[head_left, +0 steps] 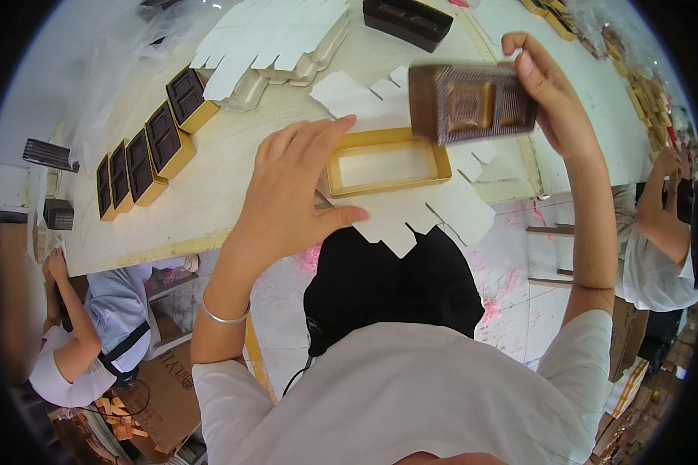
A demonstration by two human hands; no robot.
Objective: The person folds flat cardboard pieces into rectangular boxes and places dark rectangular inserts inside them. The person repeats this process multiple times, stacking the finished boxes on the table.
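Observation:
My right hand [557, 105] is raised at the right, its fingers closed on one end of a dark brown plastic tray [471, 106] with moulded compartments. The tray is slightly blurred and tilted above the table. Below and left of it is a gold-edged rectangular box [429, 177], its pale inside showing. My left hand [291, 186] spreads around the box's left end, thumb and fingers apart; whether it touches the box I cannot tell. Under the box are flat white card blanks [461, 213] with slits along their edges.
Several gold boxes with dark trays [163, 139] stand in a slanting row at the left. Behind them is a stack of white card blanks [275, 35]. Another dark tray [408, 22] lies at the back. People [74, 341] sit at both sides; a cardboard carton [167, 399] stands low at left.

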